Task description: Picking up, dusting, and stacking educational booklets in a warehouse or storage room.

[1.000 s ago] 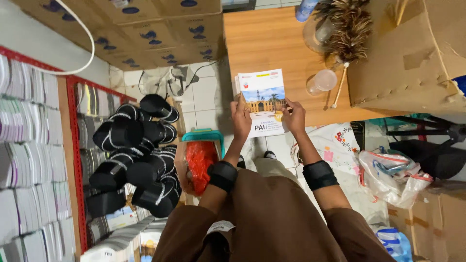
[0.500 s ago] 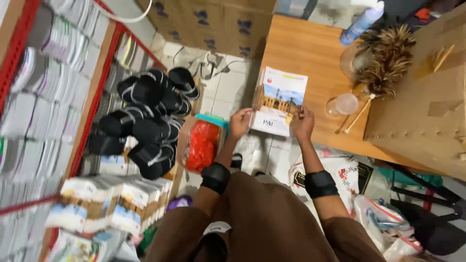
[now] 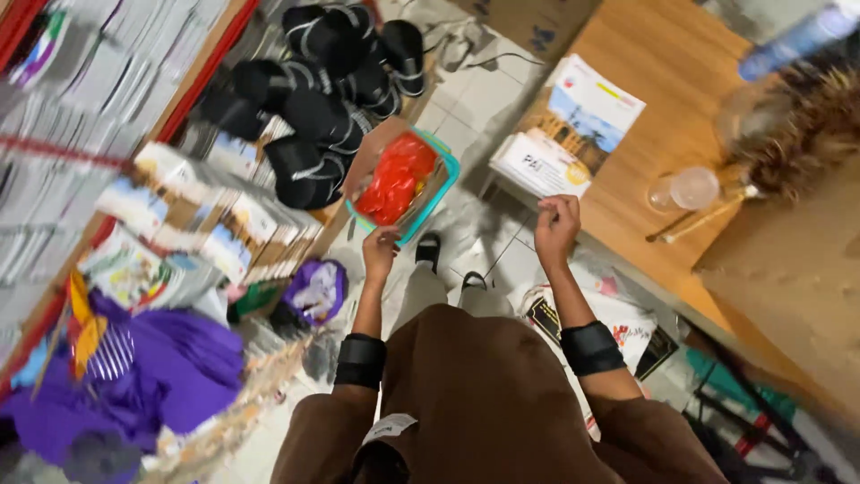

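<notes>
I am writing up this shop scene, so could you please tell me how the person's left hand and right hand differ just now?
The left hand hangs lower and nearer the teal basket of red bags; the right hand is raised beside the wooden table, just below the book. The left looks loosely open, while the right has its fingers curled together. Both hold nothing, and both forearms wear a black wrist band.

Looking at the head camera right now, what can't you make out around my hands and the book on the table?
- Left hand: blurred, so its grip state is unclear.
- Right hand: fingers curled; whether they pinch anything is too small to tell.
- Book: cover picture smeared by motion blur.
- Teal tub: red contents unidentifiable.
- Feather duster: blurred, its handle end unclear.
- Shelf stock: blurred, cut by the left edge.
</notes>
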